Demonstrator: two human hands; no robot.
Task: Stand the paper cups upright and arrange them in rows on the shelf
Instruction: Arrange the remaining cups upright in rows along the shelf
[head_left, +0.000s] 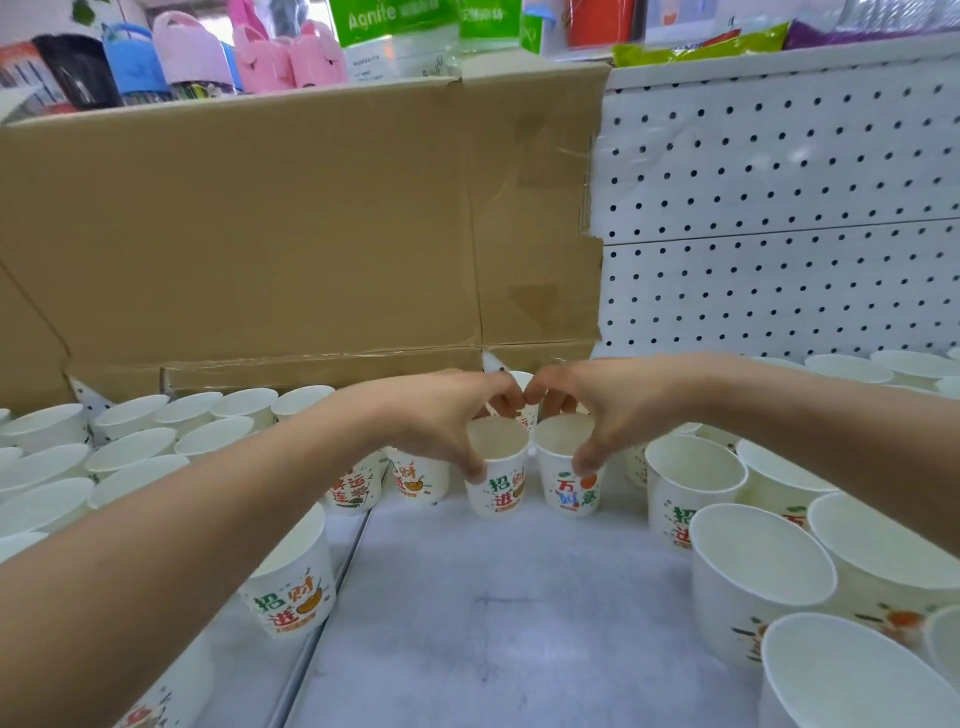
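A big cardboard sheet (285, 223) leans behind our white shelf (519, 597), and upright paper cups (696, 483) line both sides. At the back of the middle strip, our left hand (441, 415) grips the left cup (498, 488) and our right hand (608, 410) grips the right cup (571, 493). Both cups stand upright, just beside each other.

left arm (208, 525): bare forearm, slim, smooth, seen from near left edge to wrist | right arm (810, 431): bare forearm, seen from right edge to wrist | left hand (436, 415): bare, slender fingers, thumb tip blurred | right hand (605, 410): bare, slender fingers, thumb tip blurred
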